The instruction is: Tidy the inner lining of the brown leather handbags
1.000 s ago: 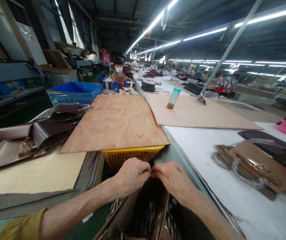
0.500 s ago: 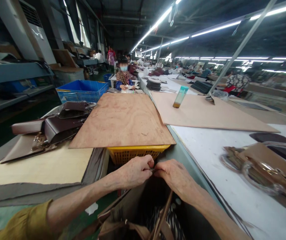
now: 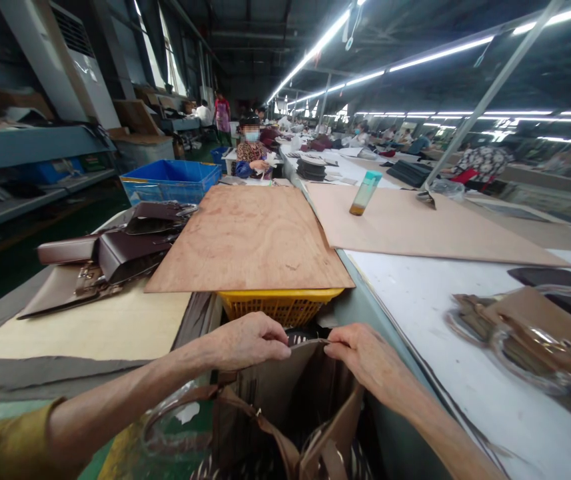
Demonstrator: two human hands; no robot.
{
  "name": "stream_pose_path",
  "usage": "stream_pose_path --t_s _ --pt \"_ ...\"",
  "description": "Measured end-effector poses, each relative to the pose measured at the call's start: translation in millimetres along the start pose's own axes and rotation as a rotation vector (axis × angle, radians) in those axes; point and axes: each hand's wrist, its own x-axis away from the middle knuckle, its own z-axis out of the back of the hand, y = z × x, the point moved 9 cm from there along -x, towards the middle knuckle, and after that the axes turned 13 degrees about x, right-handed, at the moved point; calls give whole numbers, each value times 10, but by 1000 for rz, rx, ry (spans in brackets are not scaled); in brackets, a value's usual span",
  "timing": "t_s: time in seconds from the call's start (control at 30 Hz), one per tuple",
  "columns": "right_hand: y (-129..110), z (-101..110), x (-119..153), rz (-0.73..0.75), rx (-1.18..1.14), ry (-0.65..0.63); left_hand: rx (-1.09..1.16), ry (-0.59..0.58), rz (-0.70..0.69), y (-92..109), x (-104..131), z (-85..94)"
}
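A brown handbag (image 3: 280, 380) stands mouth-up in front of me, with its dark inside showing. My left hand (image 3: 252, 340) pinches the far rim of the bag on the left, thumb and fingers pressed together. Farther right along the same rim, my right hand (image 3: 360, 353) grips the edge between thumb and fingertips. A strap with a small metal fitting hangs across the near side of the bag, and a plastic-wrapped handle (image 3: 180, 433) sticks out at its left. The bag's lower part is cut off by the frame.
Ahead, a plywood board (image 3: 255, 240) lies over a yellow basket (image 3: 275, 307). Brown bag pieces (image 3: 115, 253) are piled at left, near a blue crate (image 3: 170, 180). On the right table lie another handbag (image 3: 540, 333) and a bottle (image 3: 365, 193). A seated person (image 3: 251, 150) works beyond the board.
My hands have moved apart from being close together, and the bag's far rim now shows stretched between them. More of the bag's inside and its wrapped handle have come into view.
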Motion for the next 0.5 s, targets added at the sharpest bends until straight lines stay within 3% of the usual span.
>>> stream_pose_path --t_s 0.17,0.33,0.5 --pt "182 -26 107 -46 -5 -16 -18 49 14 -3 207 47" --pt "336 -56 179 -114 -51 -39 -177 435 -77 -48 507 283" --pt "221 -61 227 -149 -56 -55 -376 583 -255 -16 453 303"
